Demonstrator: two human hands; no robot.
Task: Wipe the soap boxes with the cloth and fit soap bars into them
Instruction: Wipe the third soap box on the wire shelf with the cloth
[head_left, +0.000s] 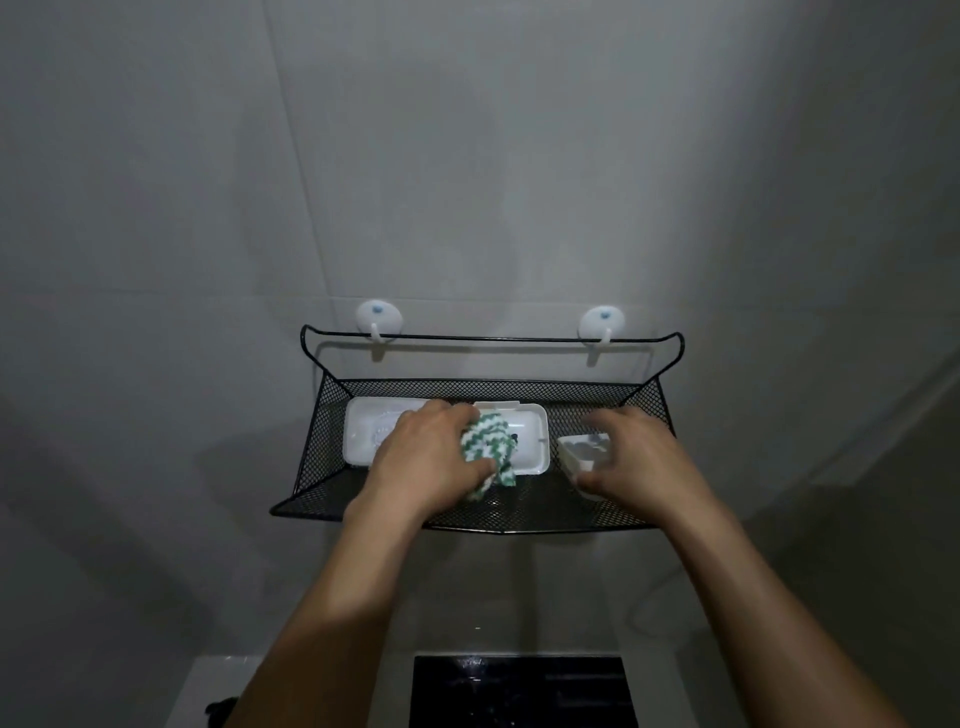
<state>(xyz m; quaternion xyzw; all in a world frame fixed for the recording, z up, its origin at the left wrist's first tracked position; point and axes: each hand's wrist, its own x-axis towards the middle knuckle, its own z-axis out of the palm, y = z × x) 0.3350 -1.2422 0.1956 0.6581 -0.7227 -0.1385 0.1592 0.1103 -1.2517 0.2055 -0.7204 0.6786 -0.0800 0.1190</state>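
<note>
Hands work inside a black mesh basket (332, 457) hung on a grey tiled wall (467, 156) from two white suction hooks, one at eleven o'clock (378, 317) and one at one o'clock (602, 321) of the basket. From my remote seat I see no brand, label or writing that can be read on anything.

The left hand (423, 457) is closed around a bunched green-and-white cloth (488, 447), pressing it onto a white soap box (524, 441) that lies open near the basket's middle. That box runs with its long axis left to right, three o'clock to nine o'clock, its hollow facing up. A second white tray-like half (369, 426) sits just beside it at nine o'clock, partly under the left hand, also lying left to right.

At three o'clock of the cloth, the right hand (636, 452) cups a smaller white soap box (584, 449), fingers curled about it and touching its edges; I cannot tell how firmly it is held. The box's open side faces up.

Below the basket, at six o'clock, a glossy black panel (519, 691) shows.
</note>
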